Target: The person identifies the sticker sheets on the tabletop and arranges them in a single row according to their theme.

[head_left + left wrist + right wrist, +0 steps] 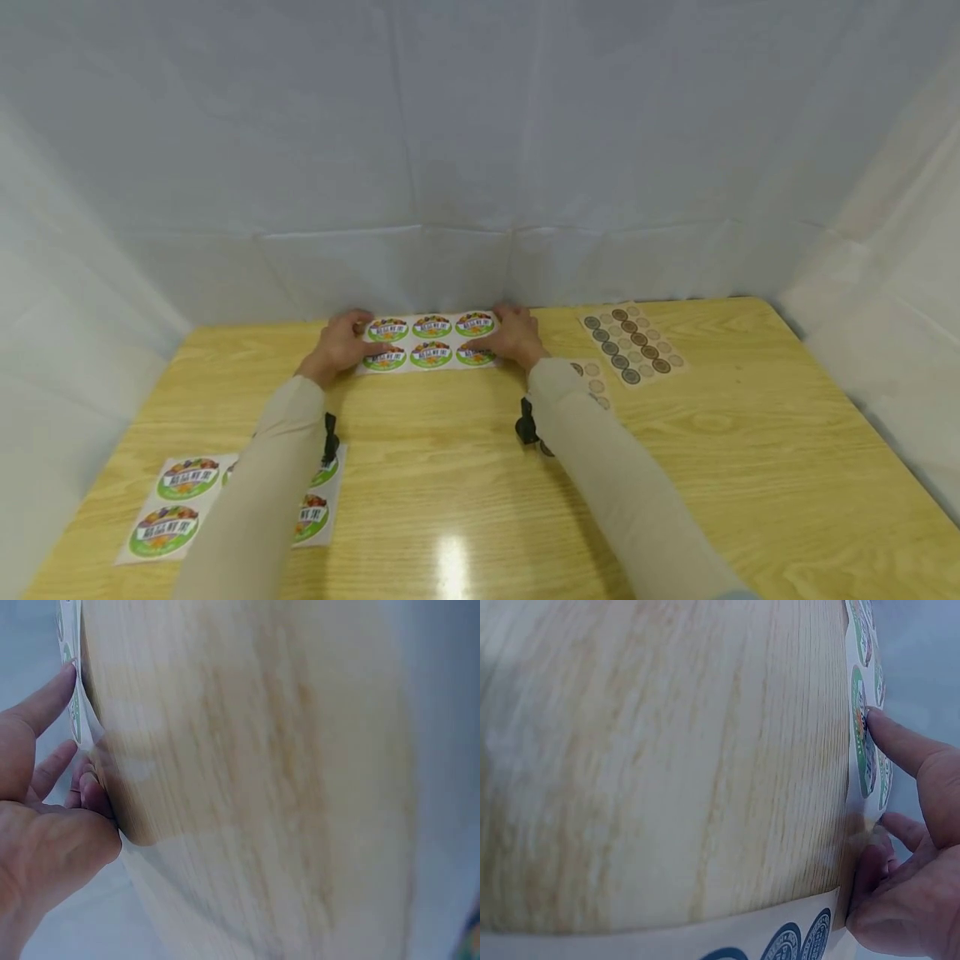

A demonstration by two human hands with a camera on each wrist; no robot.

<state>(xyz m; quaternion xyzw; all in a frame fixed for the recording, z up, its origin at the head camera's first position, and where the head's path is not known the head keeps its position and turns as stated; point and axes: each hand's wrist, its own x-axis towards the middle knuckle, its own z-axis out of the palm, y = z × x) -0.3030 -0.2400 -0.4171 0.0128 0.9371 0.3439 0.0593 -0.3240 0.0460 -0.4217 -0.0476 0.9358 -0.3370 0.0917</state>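
At the table's back edge lies a white sheet of round fruit stickers (409,340), with green, white and multicoloured printing. My left hand (342,343) holds its left end, thumb on top and the other fingers at the side edge. The right hand (516,335) grips the opposite end the same way, its thumb (904,744) across a sticker. In the left wrist view the sheet's near edge (84,724) bows slightly off the wood. Parts of the fingers are hidden at the sheet's edges.
A second fruit sticker sheet (213,500) lies front left, partly under the left forearm. To the right is a sheet of small round brown and grey stickers (632,343); another similar sheet (592,387) is partly covered by the right sleeve. White cloth (465,267) hangs behind the wooden table (435,450).
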